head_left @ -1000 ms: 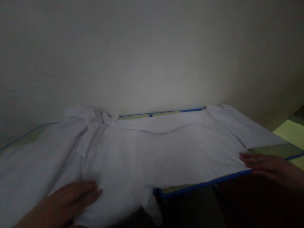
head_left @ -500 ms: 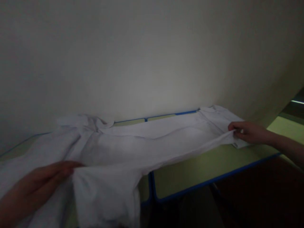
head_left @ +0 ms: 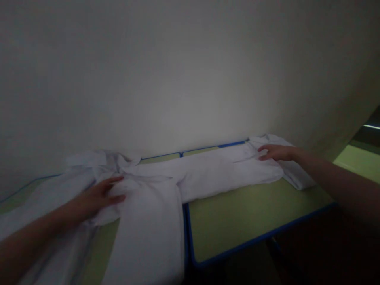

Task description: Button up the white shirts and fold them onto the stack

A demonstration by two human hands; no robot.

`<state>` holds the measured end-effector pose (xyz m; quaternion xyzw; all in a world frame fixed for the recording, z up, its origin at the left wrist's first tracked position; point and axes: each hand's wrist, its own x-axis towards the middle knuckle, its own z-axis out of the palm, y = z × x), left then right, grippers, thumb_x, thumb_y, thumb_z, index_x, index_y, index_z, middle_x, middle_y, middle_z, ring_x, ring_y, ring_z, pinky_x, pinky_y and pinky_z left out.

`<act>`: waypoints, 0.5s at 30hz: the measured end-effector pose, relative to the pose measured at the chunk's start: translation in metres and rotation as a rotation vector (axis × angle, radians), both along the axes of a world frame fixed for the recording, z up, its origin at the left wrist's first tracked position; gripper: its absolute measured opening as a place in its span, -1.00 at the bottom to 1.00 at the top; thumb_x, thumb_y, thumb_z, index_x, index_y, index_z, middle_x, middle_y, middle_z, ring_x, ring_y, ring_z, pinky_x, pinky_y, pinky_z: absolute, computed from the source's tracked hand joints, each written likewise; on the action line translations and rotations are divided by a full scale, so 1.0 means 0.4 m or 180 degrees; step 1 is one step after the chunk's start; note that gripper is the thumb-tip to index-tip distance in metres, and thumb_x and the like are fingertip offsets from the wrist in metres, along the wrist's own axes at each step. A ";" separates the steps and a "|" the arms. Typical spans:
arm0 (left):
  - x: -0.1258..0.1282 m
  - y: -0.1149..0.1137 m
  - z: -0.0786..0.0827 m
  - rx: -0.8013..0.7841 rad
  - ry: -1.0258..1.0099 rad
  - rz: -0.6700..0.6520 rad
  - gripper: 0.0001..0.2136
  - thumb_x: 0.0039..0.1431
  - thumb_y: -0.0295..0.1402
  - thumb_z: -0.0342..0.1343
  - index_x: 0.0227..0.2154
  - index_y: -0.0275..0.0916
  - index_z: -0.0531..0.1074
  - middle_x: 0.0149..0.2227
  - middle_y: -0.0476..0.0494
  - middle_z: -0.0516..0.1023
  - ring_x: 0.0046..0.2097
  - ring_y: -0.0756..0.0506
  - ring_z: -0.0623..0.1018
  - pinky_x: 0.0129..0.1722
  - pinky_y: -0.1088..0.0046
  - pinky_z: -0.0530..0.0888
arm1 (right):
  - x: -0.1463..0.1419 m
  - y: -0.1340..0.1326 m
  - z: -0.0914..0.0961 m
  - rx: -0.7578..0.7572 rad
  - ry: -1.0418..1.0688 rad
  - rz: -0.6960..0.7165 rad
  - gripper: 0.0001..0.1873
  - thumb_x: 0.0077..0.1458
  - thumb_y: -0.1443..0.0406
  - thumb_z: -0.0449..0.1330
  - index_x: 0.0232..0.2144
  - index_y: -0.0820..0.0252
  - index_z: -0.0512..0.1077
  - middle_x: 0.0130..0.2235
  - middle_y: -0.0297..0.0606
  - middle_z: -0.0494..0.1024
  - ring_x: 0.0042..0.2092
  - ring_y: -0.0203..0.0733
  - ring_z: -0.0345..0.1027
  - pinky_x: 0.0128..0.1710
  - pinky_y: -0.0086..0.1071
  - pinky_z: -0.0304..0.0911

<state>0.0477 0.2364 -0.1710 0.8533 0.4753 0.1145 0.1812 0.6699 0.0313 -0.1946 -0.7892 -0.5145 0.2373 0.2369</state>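
A long white garment [head_left: 216, 174], shirt-like with a sleeve [head_left: 148, 233] hanging toward me, lies spread across the tables and folded over on itself. My left hand [head_left: 102, 198] rests on it near the bunched collar-like part [head_left: 109, 158], thumb and fingers apart. At the other end my right hand [head_left: 277, 153] lies on the cloth with fingers stretched out and parted. Under my right wrist is a folded white piece [head_left: 292, 174]; I cannot tell whether it belongs to the same garment.
Two pale green tables with blue edges [head_left: 237, 213] stand side by side, a narrow gap between them. A plain wall [head_left: 190, 79] rises right behind. More white cloth [head_left: 32, 213] covers the left side. Another light green surface [head_left: 356, 162] shows at the far right.
The near edge of the garment, held up by both hands before, now lies folded back toward the wall. Both hands have let go; the right moved left, the left moved right and farther away.
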 end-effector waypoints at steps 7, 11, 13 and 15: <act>-0.129 0.036 -0.095 0.0069 0.0346 -0.0283 -0.11 -0.09 -0.03 0.15 0.23 -0.26 -0.14 0.22 -0.18 0.10 0.15 -0.23 0.26 0.11 0.28 0.23 | -0.005 -0.106 0.004 -0.0653 0.0220 0.0626 -0.20 -0.45 0.15 0.36 -0.04 0.16 0.33 -0.18 -0.16 0.49 -0.19 0.00 0.38 -0.26 -0.27 0.35; -0.135 0.050 -0.114 0.0201 0.0321 -0.0192 -0.14 -0.13 0.02 0.15 0.19 -0.27 -0.03 0.21 -0.13 0.15 0.15 -0.24 0.26 0.12 0.28 0.23 | -0.034 -0.123 0.010 -0.0442 -0.0054 0.1267 -0.26 -0.47 0.23 0.35 -0.09 0.18 0.37 -0.15 -0.25 0.48 -0.04 0.05 0.30 -0.04 -0.24 0.23; -0.131 0.050 -0.115 0.0162 0.0197 -0.0197 -0.19 -0.12 0.01 0.14 0.17 -0.25 0.03 0.17 -0.06 0.23 0.12 -0.21 0.32 0.07 0.33 0.30 | -0.036 -0.125 0.011 -0.0230 -0.0276 0.1252 -0.38 -0.40 0.25 0.31 -0.15 0.20 0.40 -0.15 -0.25 0.49 -0.06 0.03 0.30 -0.03 -0.25 0.21; -0.128 0.049 -0.120 0.0371 0.0081 -0.0039 -0.27 -0.12 0.04 0.09 0.12 -0.20 0.15 0.08 0.05 0.36 0.05 -0.18 0.39 -0.01 0.39 0.38 | -0.030 -0.125 0.007 -0.0033 -0.0403 0.1148 -0.55 -0.29 0.24 0.26 -0.23 0.22 0.43 -0.19 -0.23 0.50 -0.11 -0.01 0.34 -0.08 -0.29 0.23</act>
